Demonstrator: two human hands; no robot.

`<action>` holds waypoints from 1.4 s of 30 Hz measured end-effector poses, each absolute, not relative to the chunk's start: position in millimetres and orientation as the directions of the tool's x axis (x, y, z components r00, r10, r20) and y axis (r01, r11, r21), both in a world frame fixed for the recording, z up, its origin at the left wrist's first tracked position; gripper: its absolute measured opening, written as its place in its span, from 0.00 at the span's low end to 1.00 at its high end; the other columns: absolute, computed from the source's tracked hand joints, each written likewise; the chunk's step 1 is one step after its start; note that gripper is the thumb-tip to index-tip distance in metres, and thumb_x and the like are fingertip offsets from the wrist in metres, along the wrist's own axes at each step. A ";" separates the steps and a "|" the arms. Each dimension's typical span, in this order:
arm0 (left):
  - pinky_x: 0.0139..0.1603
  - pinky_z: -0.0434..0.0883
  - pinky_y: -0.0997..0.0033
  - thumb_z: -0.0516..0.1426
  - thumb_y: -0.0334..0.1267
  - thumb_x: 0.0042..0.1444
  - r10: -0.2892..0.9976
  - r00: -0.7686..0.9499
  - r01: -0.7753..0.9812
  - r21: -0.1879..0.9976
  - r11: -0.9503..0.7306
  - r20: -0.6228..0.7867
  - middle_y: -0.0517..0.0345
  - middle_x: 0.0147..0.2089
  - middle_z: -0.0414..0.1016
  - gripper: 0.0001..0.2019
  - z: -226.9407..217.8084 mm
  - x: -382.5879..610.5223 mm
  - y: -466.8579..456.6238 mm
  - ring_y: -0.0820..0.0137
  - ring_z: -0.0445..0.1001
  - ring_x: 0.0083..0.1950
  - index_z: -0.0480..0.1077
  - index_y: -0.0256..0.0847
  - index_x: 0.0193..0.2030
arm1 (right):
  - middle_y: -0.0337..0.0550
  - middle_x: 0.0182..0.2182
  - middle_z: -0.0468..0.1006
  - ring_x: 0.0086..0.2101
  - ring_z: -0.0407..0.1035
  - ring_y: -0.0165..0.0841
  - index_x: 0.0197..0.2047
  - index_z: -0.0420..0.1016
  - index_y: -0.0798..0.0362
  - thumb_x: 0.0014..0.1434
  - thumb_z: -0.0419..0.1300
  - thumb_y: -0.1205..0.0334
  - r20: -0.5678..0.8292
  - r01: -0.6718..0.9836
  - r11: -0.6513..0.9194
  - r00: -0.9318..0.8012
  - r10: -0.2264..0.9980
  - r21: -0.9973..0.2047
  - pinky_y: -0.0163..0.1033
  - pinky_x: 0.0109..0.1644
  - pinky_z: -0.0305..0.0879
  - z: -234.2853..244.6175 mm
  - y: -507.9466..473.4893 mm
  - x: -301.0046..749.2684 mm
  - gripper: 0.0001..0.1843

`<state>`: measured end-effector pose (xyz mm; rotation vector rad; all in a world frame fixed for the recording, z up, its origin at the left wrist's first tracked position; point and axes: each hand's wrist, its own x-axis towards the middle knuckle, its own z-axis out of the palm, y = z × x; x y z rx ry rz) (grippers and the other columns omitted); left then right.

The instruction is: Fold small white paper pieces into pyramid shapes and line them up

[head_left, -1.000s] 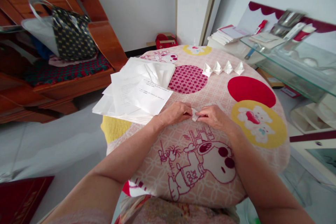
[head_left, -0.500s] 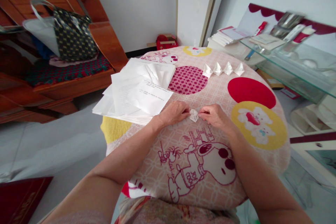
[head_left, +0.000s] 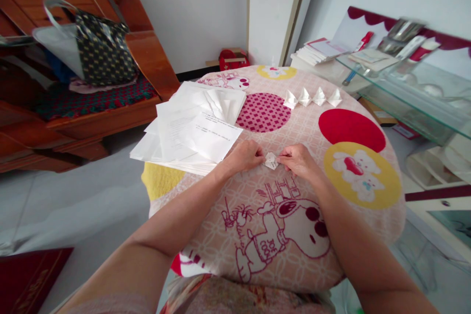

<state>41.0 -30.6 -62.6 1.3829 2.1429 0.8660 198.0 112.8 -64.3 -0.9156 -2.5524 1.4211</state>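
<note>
Paper (head_left: 271, 161), folded small, is pinched at opposite edges by my left hand (head_left: 246, 154) and right hand (head_left: 298, 159), likely for steadiness.

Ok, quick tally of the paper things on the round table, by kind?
Folded papers in the row: 4
Folded paper between the left hand and right hand: 1
Pile of sheets (overlapping, sheets not countable): 1
Total: 6

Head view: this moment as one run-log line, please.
left hand: folded paper, left edge; right hand: same paper, right edge; paper sheets: at left; four folded pieces: row beyond
</note>
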 end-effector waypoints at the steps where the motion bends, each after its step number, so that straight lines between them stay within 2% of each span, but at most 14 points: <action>1: 0.31 0.57 0.70 0.62 0.31 0.49 0.917 -0.397 0.647 0.697 0.307 -0.036 0.63 0.17 0.65 0.10 -62.7 41.1 -30.1 0.73 0.61 0.23 0.73 0.40 0.18 | 0.37 0.13 0.71 0.13 0.61 0.27 0.22 0.77 0.52 0.55 0.68 0.62 -0.210 0.472 0.401 -0.812 0.544 -0.785 0.33 0.17 0.52 -63.9 112.2 196.8 0.11; 5: 0.33 0.61 0.70 0.62 0.34 0.53 0.924 -0.377 0.754 0.557 0.347 -0.066 0.60 0.20 0.69 0.10 -63.1 42.0 -27.9 0.71 0.65 0.26 0.75 0.39 0.21 | 0.38 0.14 0.70 0.16 0.62 0.28 0.22 0.76 0.53 0.56 0.67 0.63 -0.200 0.518 0.460 -0.792 0.577 -0.721 0.34 0.20 0.51 -61.1 108.7 192.4 0.12; 9: 0.39 0.67 0.69 0.60 0.37 0.59 0.940 -0.328 0.848 0.410 0.336 -0.092 0.56 0.28 0.76 0.09 -61.2 43.9 -28.3 0.67 0.73 0.34 0.78 0.39 0.29 | 0.38 0.17 0.72 0.20 0.65 0.30 0.24 0.77 0.54 0.58 0.65 0.64 -0.198 0.558 0.526 -0.783 0.589 -0.642 0.35 0.25 0.54 -57.6 104.9 190.7 0.10; 12: 0.41 0.69 0.67 0.60 0.39 0.60 0.941 -0.326 0.864 0.375 0.336 -0.092 0.54 0.32 0.79 0.09 -60.0 45.5 -30.3 0.65 0.75 0.37 0.79 0.39 0.33 | 0.39 0.18 0.72 0.22 0.66 0.31 0.24 0.76 0.54 0.58 0.64 0.64 -0.188 0.562 0.552 -0.785 0.590 -0.616 0.36 0.26 0.54 -56.3 104.0 191.1 0.11; 18: 0.35 0.67 0.71 0.65 0.40 0.57 0.899 -0.436 0.744 0.545 0.386 -0.041 0.56 0.31 0.80 0.08 -61.5 51.0 -27.8 0.70 0.73 0.31 0.79 0.38 0.35 | 0.38 0.17 0.71 0.21 0.64 0.30 0.23 0.73 0.53 0.58 0.64 0.64 -0.162 0.478 0.570 -0.842 0.515 -0.669 0.36 0.26 0.52 -57.6 107.6 195.3 0.12; 23: 0.32 0.64 0.72 0.66 0.41 0.54 0.870 -0.491 0.690 0.593 0.415 -0.038 0.57 0.27 0.78 0.08 -61.7 56.0 -20.3 0.70 0.73 0.30 0.78 0.38 0.30 | 0.36 0.16 0.71 0.20 0.63 0.28 0.23 0.73 0.53 0.57 0.64 0.65 -0.115 0.417 0.574 -0.866 0.487 -0.705 0.35 0.26 0.53 -58.7 108.8 198.2 0.11; 25: 0.31 0.63 0.72 0.66 0.40 0.53 0.866 -0.498 0.660 0.629 0.411 -0.044 0.58 0.27 0.77 0.09 -61.7 57.1 -19.9 0.71 0.72 0.29 0.76 0.38 0.28 | 0.36 0.16 0.71 0.18 0.62 0.27 0.23 0.73 0.53 0.56 0.64 0.64 -0.128 0.411 0.543 -0.867 0.482 -0.732 0.34 0.24 0.53 -59.0 109.3 199.4 0.11; 28: 0.29 0.61 0.73 0.67 0.38 0.53 0.862 -0.507 0.601 0.718 0.352 0.001 0.60 0.25 0.75 0.09 -63.6 57.3 -22.1 0.73 0.70 0.27 0.74 0.37 0.28 | 0.36 0.17 0.72 0.17 0.62 0.26 0.25 0.73 0.53 0.55 0.67 0.59 -0.167 0.399 0.416 -0.854 0.492 -0.817 0.33 0.21 0.54 -59.7 112.5 201.5 0.11; 31: 0.26 0.61 0.76 0.67 0.37 0.54 0.867 -0.499 0.428 0.870 0.243 0.003 0.63 0.23 0.72 0.10 -68.1 55.3 -23.9 0.76 0.68 0.24 0.72 0.37 0.28 | 0.37 0.18 0.74 0.16 0.64 0.26 0.28 0.76 0.53 0.51 0.70 0.55 -0.173 0.357 0.274 -0.835 0.523 -0.893 0.32 0.19 0.54 -58.7 118.5 204.1 0.11; 34: 0.25 0.66 0.78 0.68 0.41 0.54 0.882 -0.469 0.131 0.985 0.112 -0.038 0.62 0.25 0.73 0.13 -71.4 52.4 -23.8 0.77 0.70 0.24 0.70 0.37 0.30 | 0.43 0.23 0.80 0.19 0.69 0.28 0.30 0.80 0.55 0.51 0.69 0.53 -0.176 0.293 0.171 -0.852 0.493 -0.941 0.32 0.19 0.55 -53.1 122.7 207.2 0.12; 37: 0.27 0.72 0.78 0.71 0.45 0.50 0.888 -0.457 -0.089 0.996 0.006 -0.046 0.59 0.29 0.75 0.18 -70.0 51.1 -23.9 0.76 0.74 0.29 0.69 0.36 0.32 | 0.48 0.27 0.83 0.23 0.74 0.31 0.29 0.82 0.56 0.51 0.70 0.52 -0.167 0.230 0.093 -0.883 0.439 -0.969 0.33 0.22 0.62 -44.9 121.3 209.3 0.13; 42: 0.29 0.74 0.78 0.73 0.48 0.47 0.894 -0.446 -0.206 0.977 -0.053 -0.045 0.59 0.30 0.76 0.22 -63.6 52.7 -26.2 0.76 0.74 0.30 0.69 0.35 0.32 | 0.45 0.25 0.83 0.25 0.76 0.33 0.30 0.85 0.54 0.51 0.71 0.54 -0.038 0.095 0.090 -0.866 0.499 -0.991 0.36 0.29 0.71 -37.4 113.3 208.3 0.11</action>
